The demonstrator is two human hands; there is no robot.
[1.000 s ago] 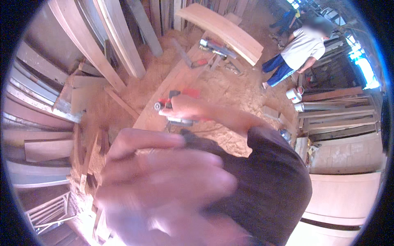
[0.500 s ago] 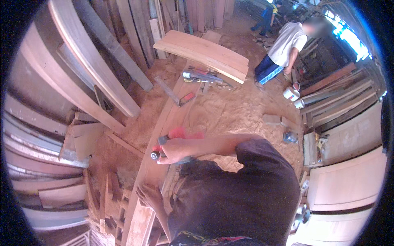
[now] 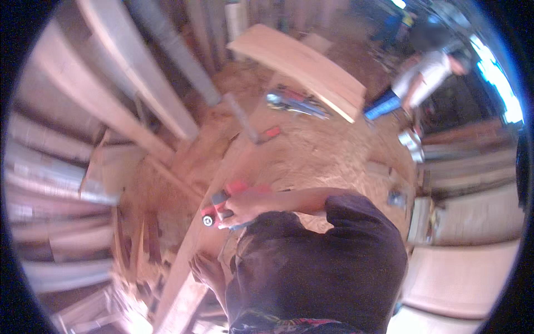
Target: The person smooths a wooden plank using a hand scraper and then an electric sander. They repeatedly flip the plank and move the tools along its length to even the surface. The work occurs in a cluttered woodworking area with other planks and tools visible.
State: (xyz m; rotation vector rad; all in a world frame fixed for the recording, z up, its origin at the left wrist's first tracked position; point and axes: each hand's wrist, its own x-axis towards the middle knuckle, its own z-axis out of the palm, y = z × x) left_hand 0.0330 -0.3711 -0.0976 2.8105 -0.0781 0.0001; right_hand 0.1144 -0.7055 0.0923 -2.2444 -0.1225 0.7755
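My right hand (image 3: pixel 245 206) is closed around a red and grey power planer (image 3: pixel 221 205) with a round, light-centred knob at its end. The planer sits on a long wooden plank (image 3: pixel 181 278) that runs from the lower left toward the upper middle. My left hand (image 3: pixel 206 270) lies on the same plank, nearer my body, with its fingers stretched over the wood; motion blurs them a little. Farther along rests a square (image 3: pixel 245 119) with a long grey blade and a red part beside it.
A broad curved board (image 3: pixel 300 67) lies beyond a bundle of tools (image 3: pixel 297 106). Tall planks (image 3: pixel 133 67) lean at the left, and stacked boards (image 3: pixel 461 211) line the right. A person in a white shirt (image 3: pixel 428 80) stands at the upper right. Shavings (image 3: pixel 317 145) cover the floor.
The whole view has shifted and blurred, with the far board and tools now farther right. The person in white appears farther right and more bent. My right hand still grips the planer.
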